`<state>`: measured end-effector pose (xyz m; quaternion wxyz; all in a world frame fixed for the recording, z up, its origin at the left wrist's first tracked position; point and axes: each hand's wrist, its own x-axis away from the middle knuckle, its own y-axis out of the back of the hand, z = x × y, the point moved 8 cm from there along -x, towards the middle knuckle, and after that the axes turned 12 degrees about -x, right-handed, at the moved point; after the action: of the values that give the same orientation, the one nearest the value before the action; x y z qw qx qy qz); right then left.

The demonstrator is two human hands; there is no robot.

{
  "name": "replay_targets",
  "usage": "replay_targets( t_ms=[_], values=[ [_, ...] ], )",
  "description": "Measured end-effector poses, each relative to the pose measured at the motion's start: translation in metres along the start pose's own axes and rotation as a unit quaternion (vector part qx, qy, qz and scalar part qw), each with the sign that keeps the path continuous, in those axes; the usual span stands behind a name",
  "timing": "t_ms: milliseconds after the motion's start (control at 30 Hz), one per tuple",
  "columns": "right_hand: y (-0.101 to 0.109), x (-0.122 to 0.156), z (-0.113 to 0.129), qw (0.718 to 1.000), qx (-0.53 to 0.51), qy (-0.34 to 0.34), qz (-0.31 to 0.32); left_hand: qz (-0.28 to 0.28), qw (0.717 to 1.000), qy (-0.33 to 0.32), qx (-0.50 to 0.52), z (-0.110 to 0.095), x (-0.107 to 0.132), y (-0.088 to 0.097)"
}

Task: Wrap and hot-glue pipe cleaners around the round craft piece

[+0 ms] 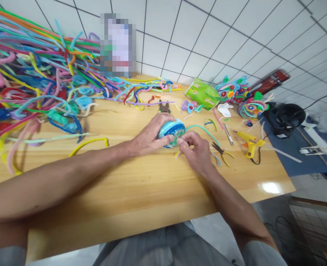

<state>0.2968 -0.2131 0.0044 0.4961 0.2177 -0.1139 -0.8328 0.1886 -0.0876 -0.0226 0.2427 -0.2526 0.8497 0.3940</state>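
While left hand (pixel 152 135) clamps ball (pixel 174 124) well in from bench (pixel 141 192) front edge, right hand (pixel 197 152) pinches at its face, contents unclear: likely detailing, needs steadiness.

Pipe cleaners (pixel 41 41) and pliers (pixel 221 150) mark a craft workspace.

- Pale wooden counter (pixel 135 192), stretching from the left edge toward the lower right
- Upper left: a tangled heap of multicoloured fuzzy stems (pixel 55 74)
- Left of centre: one curved yellow stem (pixel 87 143)
- Upper right of centre: a green packet (pixel 203 95), crumpled white tissue (pixel 225 110)
- Right: yellow-handled pliers (pixel 221 150), yellow glue gun (pixel 250 143)
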Motion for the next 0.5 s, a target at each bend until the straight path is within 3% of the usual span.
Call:
replay_targets(
  t_ms=[500],
  values=[
    [-0.0038, 0.0044, -0.0097, 0.998, -0.035, -0.057, 0.007, 0.007, 1.000, -0.002, -0.001, -0.0012, 0.0003, -0.0011]
  ],
)
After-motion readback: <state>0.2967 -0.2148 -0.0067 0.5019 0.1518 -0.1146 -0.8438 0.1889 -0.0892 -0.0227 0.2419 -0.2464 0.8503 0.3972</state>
